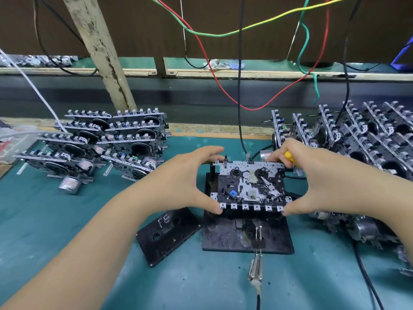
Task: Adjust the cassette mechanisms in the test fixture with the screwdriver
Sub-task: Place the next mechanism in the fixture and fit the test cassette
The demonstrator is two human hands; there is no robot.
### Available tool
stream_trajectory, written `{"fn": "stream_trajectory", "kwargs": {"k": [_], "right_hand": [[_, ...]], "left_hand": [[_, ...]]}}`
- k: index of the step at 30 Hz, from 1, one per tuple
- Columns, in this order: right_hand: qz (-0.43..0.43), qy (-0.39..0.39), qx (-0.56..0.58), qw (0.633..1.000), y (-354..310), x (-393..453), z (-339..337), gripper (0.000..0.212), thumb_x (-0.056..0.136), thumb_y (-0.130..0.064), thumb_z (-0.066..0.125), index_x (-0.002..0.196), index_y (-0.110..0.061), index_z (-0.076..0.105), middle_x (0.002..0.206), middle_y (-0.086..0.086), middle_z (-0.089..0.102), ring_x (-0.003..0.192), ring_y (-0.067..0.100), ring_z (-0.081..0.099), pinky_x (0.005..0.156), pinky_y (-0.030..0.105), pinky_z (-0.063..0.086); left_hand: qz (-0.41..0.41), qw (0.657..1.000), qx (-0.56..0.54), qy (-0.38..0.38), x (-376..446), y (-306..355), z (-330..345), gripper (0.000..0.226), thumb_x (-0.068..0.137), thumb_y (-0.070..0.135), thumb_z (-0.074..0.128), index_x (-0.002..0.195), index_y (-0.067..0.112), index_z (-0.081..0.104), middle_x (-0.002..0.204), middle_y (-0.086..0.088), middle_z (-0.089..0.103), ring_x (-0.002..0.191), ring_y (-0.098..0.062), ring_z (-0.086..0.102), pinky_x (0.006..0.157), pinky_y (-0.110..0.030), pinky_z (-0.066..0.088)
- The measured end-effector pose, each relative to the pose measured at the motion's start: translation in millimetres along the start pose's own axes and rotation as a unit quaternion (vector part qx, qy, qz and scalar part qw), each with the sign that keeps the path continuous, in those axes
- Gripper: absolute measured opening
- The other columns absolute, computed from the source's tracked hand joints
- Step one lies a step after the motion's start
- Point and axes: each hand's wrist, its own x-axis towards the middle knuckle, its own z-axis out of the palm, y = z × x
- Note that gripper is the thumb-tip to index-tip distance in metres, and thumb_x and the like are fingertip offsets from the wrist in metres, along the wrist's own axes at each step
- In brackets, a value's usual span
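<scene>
Both hands on one cassette mechanism (250, 186), which sits on the black test fixture (245, 236) mid-counter (67, 220).

Left hand (190, 175): spread in a C, fingertips on the mechanism's far-left corner, thumb on its near-left corner by the row of white key tabs. Curled round the left edge, gripping it.

Right hand (312, 175): mirror pose, thumb on the near-right corner, fingers at the far-right edge. Yellow screwdriver (289, 158) handle is tucked under the curled fingers of this hand; only a bit of the handle shows, tip hidden, can't tell where it points.

Between the hands: mechanism deck faces up, blue part near the left thumb, reels toward the far side.

Black cassette (167, 233) marked "PE" lies flat just below the left hand, beside the fixture's left edge. A metal clip on a cable (256, 271) lies nearer than the fixture, below the right thumb.

Left of the left hand, well apart: stacked batch of mechanisms (100, 142). Right of and behind the right hand, close: a bigger pile of mechanisms (368, 139). Red, green, yellow, black wires (239, 86) hang beyond both hands.
</scene>
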Motion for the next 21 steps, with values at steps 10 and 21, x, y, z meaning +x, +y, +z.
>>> {"fn": "stream_trajectory", "kwargs": {"k": [10,21], "right_hand": [[0.029,-0.007,0.020,0.999,7.5,3.5,10.9,0.068,0.061,-0.046,0.090,0.081,-0.041,0.025,0.144,-0.028,0.049,0.092,-0.009,0.055,0.067,0.008,0.040],[0.037,-0.005,0.070,0.997,6.6,-0.1,12.7,0.067,0.062,-0.041,0.093,0.079,-0.044,0.028,0.145,-0.030,0.048,0.074,-0.030,0.045,0.061,0.003,0.039]], "left_hand": [[-0.012,1.000,-0.014,0.004,-1.0,2.6,5.4,0.112,0.059,0.046,0.092,0.150,0.049,0.027,0.146,0.039,0.038,0.133,0.016,0.037,0.116,-0.026,0.034],[-0.105,0.967,0.230,0.033,-101.9,-18.4,44.5,0.070,0.087,0.070,0.052,0.146,0.055,0.018,0.144,0.033,0.019,0.134,-0.003,0.028,0.103,-0.022,0.040]]}}
